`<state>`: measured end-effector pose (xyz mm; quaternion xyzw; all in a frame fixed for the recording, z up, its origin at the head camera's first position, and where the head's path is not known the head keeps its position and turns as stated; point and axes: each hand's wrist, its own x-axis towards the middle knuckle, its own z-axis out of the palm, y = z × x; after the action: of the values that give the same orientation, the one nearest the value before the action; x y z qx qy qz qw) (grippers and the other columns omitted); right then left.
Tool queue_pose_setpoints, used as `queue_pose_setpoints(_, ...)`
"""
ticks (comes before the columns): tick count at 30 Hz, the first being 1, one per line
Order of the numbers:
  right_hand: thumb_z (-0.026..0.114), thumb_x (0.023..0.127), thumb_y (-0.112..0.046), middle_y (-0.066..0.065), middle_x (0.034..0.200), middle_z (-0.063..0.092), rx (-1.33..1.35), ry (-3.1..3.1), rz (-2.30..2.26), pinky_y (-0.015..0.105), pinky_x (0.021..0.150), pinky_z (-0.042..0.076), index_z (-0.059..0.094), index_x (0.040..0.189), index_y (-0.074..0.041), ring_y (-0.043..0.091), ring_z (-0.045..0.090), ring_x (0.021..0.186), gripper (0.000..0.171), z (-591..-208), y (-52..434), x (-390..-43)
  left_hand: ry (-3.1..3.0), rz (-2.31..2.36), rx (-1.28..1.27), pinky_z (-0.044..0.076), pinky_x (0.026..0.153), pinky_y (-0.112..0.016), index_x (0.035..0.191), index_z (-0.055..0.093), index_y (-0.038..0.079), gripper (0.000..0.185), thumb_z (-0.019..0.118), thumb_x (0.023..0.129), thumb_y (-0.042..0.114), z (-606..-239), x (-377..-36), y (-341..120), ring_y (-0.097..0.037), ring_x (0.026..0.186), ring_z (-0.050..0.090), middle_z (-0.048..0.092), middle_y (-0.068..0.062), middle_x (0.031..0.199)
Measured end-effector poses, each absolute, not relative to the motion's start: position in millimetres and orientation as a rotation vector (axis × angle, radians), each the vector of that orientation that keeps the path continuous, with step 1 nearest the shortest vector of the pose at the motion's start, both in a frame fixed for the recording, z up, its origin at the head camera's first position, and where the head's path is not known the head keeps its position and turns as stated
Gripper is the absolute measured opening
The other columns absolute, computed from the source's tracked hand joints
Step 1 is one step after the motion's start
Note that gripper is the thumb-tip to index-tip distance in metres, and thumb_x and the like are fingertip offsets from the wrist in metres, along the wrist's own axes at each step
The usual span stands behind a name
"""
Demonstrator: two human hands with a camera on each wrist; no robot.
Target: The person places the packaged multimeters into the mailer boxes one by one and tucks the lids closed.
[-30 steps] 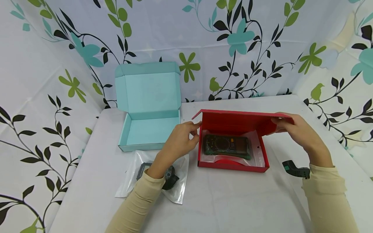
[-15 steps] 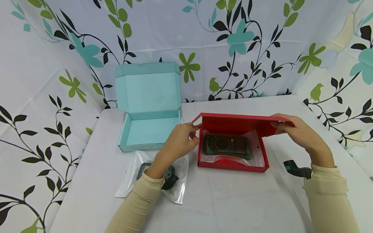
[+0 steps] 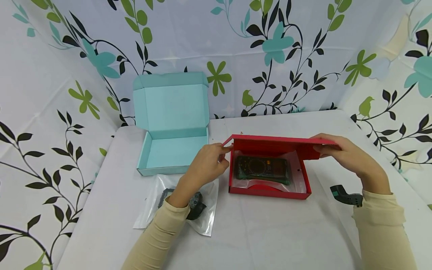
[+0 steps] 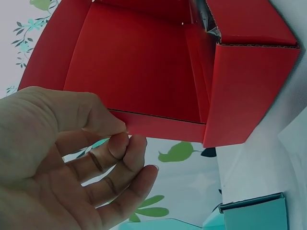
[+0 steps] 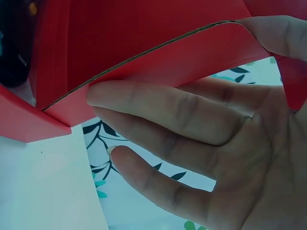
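A red cardboard box (image 3: 270,192) stands on the table with its lid (image 3: 280,139) partly raised and tilted over it. In the box lies a dark multimeter (image 3: 261,167) in clear plastic wrapping. My left hand (image 3: 207,163) pinches the lid's left side flap (image 4: 163,127) between thumb and fingertips. At the other end my right hand (image 3: 351,157) holds the lid's right side. In the right wrist view its thumb lies at the lid's corner, and its fingers (image 5: 158,103) extend along the outside of the right flap (image 5: 158,69).
Left of the red box stands a teal box (image 3: 172,169) with its lid up. A clear plastic bag (image 3: 206,221) holding dark items lies in front of it, partly under my left forearm. Patterned cloth (image 3: 189,45) hangs behind the white table (image 3: 270,236).
The red lid has tipped a little lower over the box, with both hands still on it. My right forearm has shifted slightly to the right; the multimeter has not moved.
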<state>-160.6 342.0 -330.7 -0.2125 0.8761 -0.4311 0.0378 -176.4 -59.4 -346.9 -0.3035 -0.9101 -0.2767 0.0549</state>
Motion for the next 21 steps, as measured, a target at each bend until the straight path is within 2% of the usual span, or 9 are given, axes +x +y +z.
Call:
queue_pose_setpoints(6, 0.051, 0.106, -0.002, 0.006, 0.12, 0.068, -0.692, 2.674, -1.29, 0.029, 0.084, 0.056, 0.064, 0.131, -0.005, 0.015, 0.067, 0.103, 0.028, -332, 345, -160, -2.787, -0.795, -0.918, 0.039, 0.053, -0.028, 0.098, 0.079, 0.001, 0.021, 0.064, 0.085, -0.004, -345, -175, -60, -0.018, 0.06, 0.048, 0.055, -0.002, 0.071)
queue_pose_setpoints(8, 0.051, 0.106, 0.0, 0.009, 0.12, 0.068, -0.71, 2.669, -1.282, 0.029, 0.084, 0.056, 0.064, 0.131, -0.005, 0.016, 0.067, 0.103, 0.029, -332, 346, -159, -2.799, -0.812, -0.908, 0.039, 0.053, -0.027, 0.101, 0.08, 0.001, 0.022, 0.065, 0.085, -0.003, -345, -175, -61, -0.018, 0.06, 0.048, 0.055, -0.001, 0.07)
queue_pose_setpoints(13, 0.052, 0.105, 0.002, 0.013, 0.12, 0.067, -0.738, 2.661, -1.261, 0.03, 0.084, 0.056, 0.063, 0.133, -0.007, 0.018, 0.066, 0.103, 0.032, -331, 347, -155, -2.823, -0.892, -0.856, 0.042, 0.054, -0.028, 0.096, 0.077, 0.002, 0.015, 0.067, 0.086, -0.003, -345, -177, -65, -0.018, 0.06, 0.049, 0.058, 0.0, 0.069)
queue_pose_setpoints(15, 0.054, 0.104, 0.002, 0.013, 0.121, 0.067, -0.723, 2.66, -1.251, 0.03, 0.084, 0.055, 0.062, 0.134, -0.008, 0.02, 0.066, 0.104, 0.033, -332, 346, -152, -2.832, -0.919, -0.86, 0.046, 0.057, -0.03, 0.103, 0.076, 0.001, 0.019, 0.067, 0.087, -0.002, -343, -179, -69, -0.018, 0.063, 0.054, 0.063, -0.001, 0.072)
queue_pose_setpoints(17, 0.056, 0.103, 0.003, 0.012, 0.122, 0.067, -0.696, 2.664, -1.237, 0.031, 0.084, 0.055, 0.061, 0.136, -0.01, 0.021, 0.066, 0.105, 0.037, -333, 346, -150, -2.853, -0.927, -0.881, 0.05, 0.064, -0.032, 0.12, 0.074, 0.0, 0.032, 0.068, 0.089, 0.0, -340, -181, -74, -0.019, 0.072, 0.06, 0.067, -0.001, 0.08)
queue_pose_setpoints(19, 0.058, 0.102, 0.003, 0.011, 0.123, 0.067, -0.681, 2.678, -1.22, 0.032, 0.084, 0.055, 0.061, 0.138, -0.011, 0.023, 0.066, 0.106, 0.039, -334, 345, -148, -2.878, -0.919, -0.913, 0.053, 0.075, -0.035, 0.138, 0.065, 0.0, 0.048, 0.07, 0.091, 0.005, -336, -181, -80, -0.02, 0.084, 0.064, 0.07, -0.003, 0.091)
queue_pose_setpoints(21, 0.058, 0.102, 0.003, 0.011, 0.124, 0.067, -0.674, 2.692, -1.206, 0.032, 0.084, 0.055, 0.06, 0.139, -0.012, 0.024, 0.066, 0.106, 0.04, -335, 344, -146, -2.883, -0.922, -0.953, 0.053, 0.084, -0.038, 0.147, 0.056, -0.001, 0.057, 0.072, 0.093, 0.011, -331, -179, -86, -0.021, 0.095, 0.066, 0.07, -0.004, 0.102)
